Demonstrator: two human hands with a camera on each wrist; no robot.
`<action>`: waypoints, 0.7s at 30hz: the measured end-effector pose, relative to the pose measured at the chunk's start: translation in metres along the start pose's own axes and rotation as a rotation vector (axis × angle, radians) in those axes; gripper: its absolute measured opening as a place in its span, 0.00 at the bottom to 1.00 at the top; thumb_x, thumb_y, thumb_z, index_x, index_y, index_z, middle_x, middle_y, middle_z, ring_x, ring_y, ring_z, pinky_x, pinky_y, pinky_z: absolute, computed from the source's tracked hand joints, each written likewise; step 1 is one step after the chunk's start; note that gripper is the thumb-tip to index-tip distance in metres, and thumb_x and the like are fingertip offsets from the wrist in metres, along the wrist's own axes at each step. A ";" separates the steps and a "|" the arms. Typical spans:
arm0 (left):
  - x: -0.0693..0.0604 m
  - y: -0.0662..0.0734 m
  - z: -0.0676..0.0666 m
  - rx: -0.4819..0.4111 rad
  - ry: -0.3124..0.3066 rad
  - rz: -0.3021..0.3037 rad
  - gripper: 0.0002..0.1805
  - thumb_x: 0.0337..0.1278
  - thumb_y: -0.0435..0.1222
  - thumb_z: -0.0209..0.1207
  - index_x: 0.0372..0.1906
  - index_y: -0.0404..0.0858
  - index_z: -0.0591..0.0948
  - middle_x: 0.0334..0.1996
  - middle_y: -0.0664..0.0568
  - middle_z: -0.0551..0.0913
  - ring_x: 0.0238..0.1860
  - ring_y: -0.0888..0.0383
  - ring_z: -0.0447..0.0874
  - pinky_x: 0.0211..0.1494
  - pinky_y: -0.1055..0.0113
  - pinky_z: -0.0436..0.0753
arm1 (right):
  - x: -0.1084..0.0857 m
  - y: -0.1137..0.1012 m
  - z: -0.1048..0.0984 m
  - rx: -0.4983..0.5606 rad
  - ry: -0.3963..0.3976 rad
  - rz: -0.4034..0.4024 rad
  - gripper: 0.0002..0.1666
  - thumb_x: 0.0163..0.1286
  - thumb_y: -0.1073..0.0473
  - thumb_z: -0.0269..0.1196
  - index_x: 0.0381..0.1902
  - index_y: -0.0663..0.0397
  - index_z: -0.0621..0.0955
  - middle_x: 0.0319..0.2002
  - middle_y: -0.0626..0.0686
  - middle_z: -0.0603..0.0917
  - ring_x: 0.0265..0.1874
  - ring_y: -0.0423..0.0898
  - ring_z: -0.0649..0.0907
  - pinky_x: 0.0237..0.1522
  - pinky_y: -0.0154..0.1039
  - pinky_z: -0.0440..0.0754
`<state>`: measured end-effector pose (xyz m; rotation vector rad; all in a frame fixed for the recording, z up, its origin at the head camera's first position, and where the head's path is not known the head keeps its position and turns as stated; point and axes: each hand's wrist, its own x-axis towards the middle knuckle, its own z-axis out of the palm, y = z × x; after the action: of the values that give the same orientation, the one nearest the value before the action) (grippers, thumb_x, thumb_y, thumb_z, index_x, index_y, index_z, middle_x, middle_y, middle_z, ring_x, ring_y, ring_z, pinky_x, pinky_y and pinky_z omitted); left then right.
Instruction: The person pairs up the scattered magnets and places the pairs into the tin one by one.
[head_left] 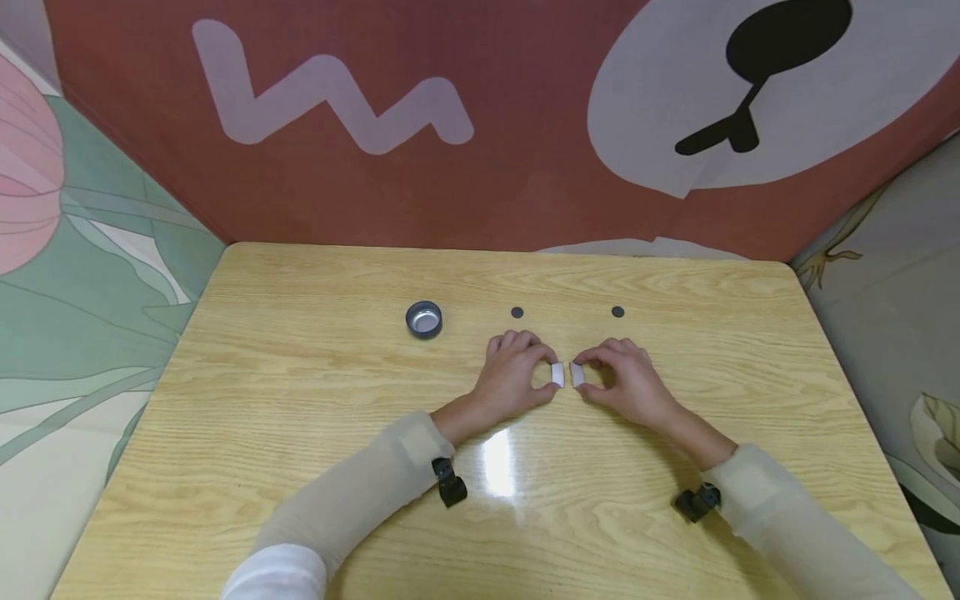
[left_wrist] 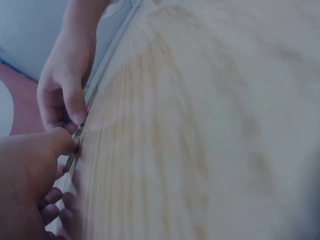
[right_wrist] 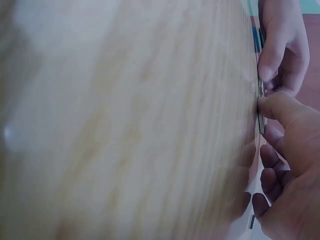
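Pieces point(head_left: 557, 374) point(head_left: 577, 374), small, white and rectangular, stand face to face near the middle of the table point(head_left: 315, 383), a narrow strip of wood showing between them. Edge-on, in the wrist views, they look thin and flat; whether they touch the wood I cannot tell. The left hand point(head_left: 517, 375) pinches one piece by its two ends, thumb at the near end and index finger at the far end. The right hand point(head_left: 633, 387) pinches the other in the same way, mirrored.

Beyond the hands lie two flat, dark, round discs: the left disc point(head_left: 517, 312) just past the left hand's knuckles, the right disc point(head_left: 618, 312) past the right hand. Left of them sits a shallow round dish point(head_left: 424, 320), dark-rimmed, with a shiny metallic inside.

The tabletop is smooth, pale yellow wood with wavy grain, glossy enough to throw back a white glare point(head_left: 498, 462) between the forearms. Its far corners are rounded, and its far edge runs along a red-brown wall point(head_left: 525, 192). Wood stretches wide to either side of the hands; beige sleeves point(head_left: 360, 492) point(head_left: 795, 508) cross the near part, a small black camera point(head_left: 450, 485) point(head_left: 697, 503) at each wrist.
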<state>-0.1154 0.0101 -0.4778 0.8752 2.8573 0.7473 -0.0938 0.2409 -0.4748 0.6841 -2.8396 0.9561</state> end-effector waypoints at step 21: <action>0.004 0.007 0.003 0.021 -0.027 -0.024 0.22 0.59 0.54 0.69 0.53 0.48 0.84 0.56 0.56 0.77 0.55 0.56 0.69 0.67 0.55 0.64 | 0.003 -0.004 0.000 -0.026 -0.041 0.037 0.21 0.53 0.61 0.79 0.46 0.55 0.86 0.37 0.49 0.82 0.39 0.49 0.75 0.44 0.49 0.67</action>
<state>-0.1144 0.0185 -0.4767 0.8448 2.8519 0.6990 -0.0951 0.2364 -0.4723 0.6583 -2.9045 0.9189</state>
